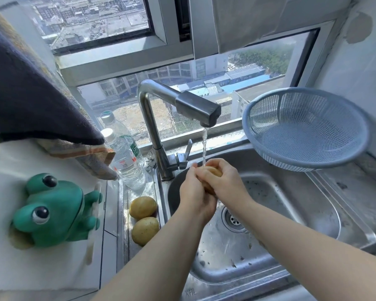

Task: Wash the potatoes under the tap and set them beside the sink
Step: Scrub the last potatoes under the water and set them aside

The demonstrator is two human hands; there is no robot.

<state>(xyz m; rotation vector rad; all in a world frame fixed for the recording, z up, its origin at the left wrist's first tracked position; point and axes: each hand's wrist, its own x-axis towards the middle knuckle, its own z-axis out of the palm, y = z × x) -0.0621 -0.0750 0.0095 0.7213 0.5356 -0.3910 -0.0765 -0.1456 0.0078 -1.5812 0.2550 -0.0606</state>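
The steel sink point(313, 224) fills the lower right, below the window. A blue colander point(306, 131) sits tipped at the sink's far right corner with nothing in it. The tap point(182, 103) rises from the far left corner, and its spout reaches out over the basin.

The left hand point(197, 196) and the right hand point(228, 181) are pressed together above the far left part of the basin, both wrapped round the same thing. Two potatoes point(142, 207) lie on the narrow steel ledge along the sink's left edge, one behind the other. They are very close, but I cannot tell if they touch.

The potato point(213, 171) in the hands shows only as a yellow-brown patch between the fingers. A thin stream of water point(204, 146) falls from the spout onto it.

The task looks well along. The pair on the ledge are probably washed and set down, though they show no clear wetness. The third is mid-rinse and must still join them. No other potatoes are in view.
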